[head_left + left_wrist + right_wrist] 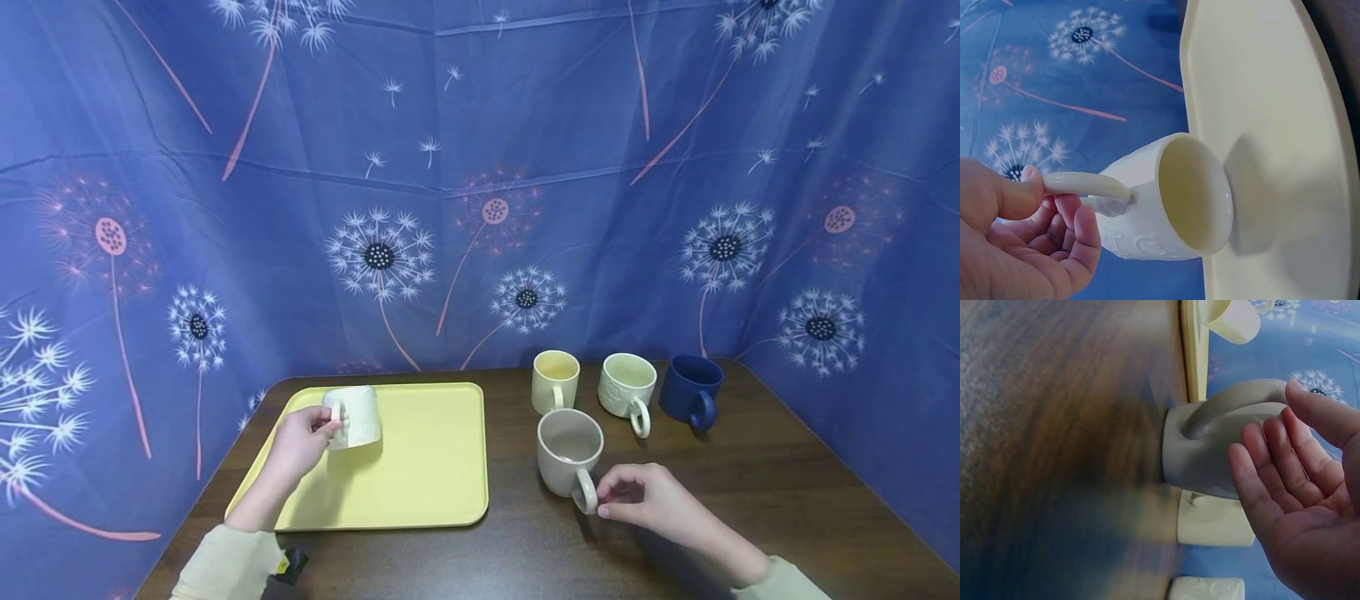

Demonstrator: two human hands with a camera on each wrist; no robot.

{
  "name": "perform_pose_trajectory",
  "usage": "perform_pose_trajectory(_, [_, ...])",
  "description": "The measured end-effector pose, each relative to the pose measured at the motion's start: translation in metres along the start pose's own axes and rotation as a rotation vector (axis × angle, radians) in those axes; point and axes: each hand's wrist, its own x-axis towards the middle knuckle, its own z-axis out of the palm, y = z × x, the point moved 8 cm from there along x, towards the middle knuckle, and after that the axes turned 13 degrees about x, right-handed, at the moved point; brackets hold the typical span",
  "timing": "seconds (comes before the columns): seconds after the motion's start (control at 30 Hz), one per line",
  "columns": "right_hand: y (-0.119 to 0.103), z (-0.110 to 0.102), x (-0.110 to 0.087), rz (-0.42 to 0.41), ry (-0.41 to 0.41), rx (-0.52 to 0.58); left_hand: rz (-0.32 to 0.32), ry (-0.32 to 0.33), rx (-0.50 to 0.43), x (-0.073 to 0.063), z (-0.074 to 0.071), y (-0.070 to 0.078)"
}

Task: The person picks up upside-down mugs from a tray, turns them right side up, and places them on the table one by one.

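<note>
My left hand [302, 442] pinches the handle of a white mug [362, 417] and holds it upside down above a pale yellow tray [442, 467]. In the left wrist view, the mug's mouth faces the tray, and raised patterning shows on its side. On the right, a grey mug [558, 467] stands upright on the brown table. My right hand [656, 504] has its thumb and index fingertips at the outer edge of that mug's handle, pinching it lightly. In the right wrist view, the thumb overlaps the handle's end and the other fingers are loosely bent.
Behind the grey mug stand a yellow mug [553, 379], a pale green mug [628, 383] and a navy mug [690, 387], in a row along the table's back edge. A blue dandelion-print curtain [600, 233] hangs around the table [517, 550]. A small black object [294, 567] lies by the left sleeve.
</note>
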Motion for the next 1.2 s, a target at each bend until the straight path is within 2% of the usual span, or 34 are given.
perform_pose_trajectory(0.3, [-0.013,-0.007,0.001,-0.038,0.038,-0.017,0.007,-0.030,0.002,-0.007,0.002,0.016])
perform_pose_trajectory(0.6, [-0.027,-0.014,0.003,-0.013,0.056,-0.033,0.017,-0.070,-0.053,-0.017,0.001,0.036])
perform_pose_trajectory(0.83, [-0.042,-0.021,0.008,-0.004,0.142,-0.079,0.045,-0.089,-0.067,-0.024,-0.001,0.051])
perform_pose_trajectory(1.07, [-0.064,-0.024,0.014,-0.073,0.219,-0.102,0.048,-0.107,-0.097,-0.030,0.001,0.063])
perform_pose_trajectory(1.2, [-0.070,-0.026,0.017,-0.084,0.260,-0.110,0.054,-0.125,-0.104,-0.034,0.002,0.070])
